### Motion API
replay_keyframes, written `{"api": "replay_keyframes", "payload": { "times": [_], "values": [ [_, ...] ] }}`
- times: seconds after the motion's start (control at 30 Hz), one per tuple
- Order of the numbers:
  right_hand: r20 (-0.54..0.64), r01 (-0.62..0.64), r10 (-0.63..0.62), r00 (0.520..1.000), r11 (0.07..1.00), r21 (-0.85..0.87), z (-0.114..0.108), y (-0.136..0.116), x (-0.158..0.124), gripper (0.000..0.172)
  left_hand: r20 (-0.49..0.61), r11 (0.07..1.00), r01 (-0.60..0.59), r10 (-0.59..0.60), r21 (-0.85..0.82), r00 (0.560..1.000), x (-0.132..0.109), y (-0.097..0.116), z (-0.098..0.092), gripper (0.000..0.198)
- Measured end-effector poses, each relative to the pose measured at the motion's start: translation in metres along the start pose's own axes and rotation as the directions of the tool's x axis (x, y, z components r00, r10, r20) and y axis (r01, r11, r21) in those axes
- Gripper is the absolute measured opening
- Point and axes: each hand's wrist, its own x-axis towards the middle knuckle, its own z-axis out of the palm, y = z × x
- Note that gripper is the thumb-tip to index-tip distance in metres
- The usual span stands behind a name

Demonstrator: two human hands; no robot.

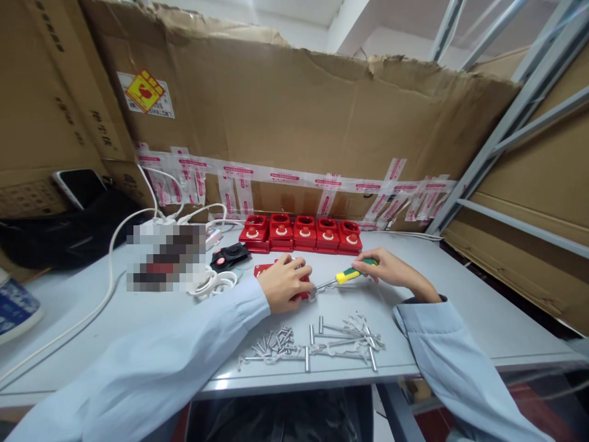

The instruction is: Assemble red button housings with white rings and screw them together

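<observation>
Left hand: the left hand (pixel 286 285) presses palm-down over a red housing (pixel 264 269), fingers curled at its right side.
Right hand: the right hand (pixel 384 270) is closed around the green-and-yellow handle of a screwdriver (pixel 343 277).
Red housing: on the grey tabletop (pixel 460 307), mostly covered by the left hand.
Screwdriver: slanted, its shaft running down-left to the housing's right side; whether the tip touches is too small to tell.
Row behind: five red units (pixel 304 232), side by side before the taped cardboard panel (pixel 294 110).
Near edge: a loose pile of silver screws (pixel 276 341), with metal T-bars (pixel 307 359) just beside it.
Left of the housing: a black item (pixel 232 255) and a coiled white cable (pixel 209 283).
</observation>
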Motion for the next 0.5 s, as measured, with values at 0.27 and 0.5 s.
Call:
{"api": "replay_keyframes", "payload": {
  "times": [0.27,0.5],
  "values": [
    [-0.001,0.006,-0.006,1.000,1.000,-0.010,-0.0011,0.0019,-0.0006,0.043,0.013,1.000,0.004,-0.004,0.009,1.000,0.0006,0.0005,0.0002,0.017],
    [-0.001,0.005,-0.005,1.000,1.000,-0.024,-0.0014,-0.0015,-0.0011,0.039,0.028,1.000,0.004,-0.005,0.013,1.000,0.0005,0.0005,-0.0010,0.017]
  ]
}}
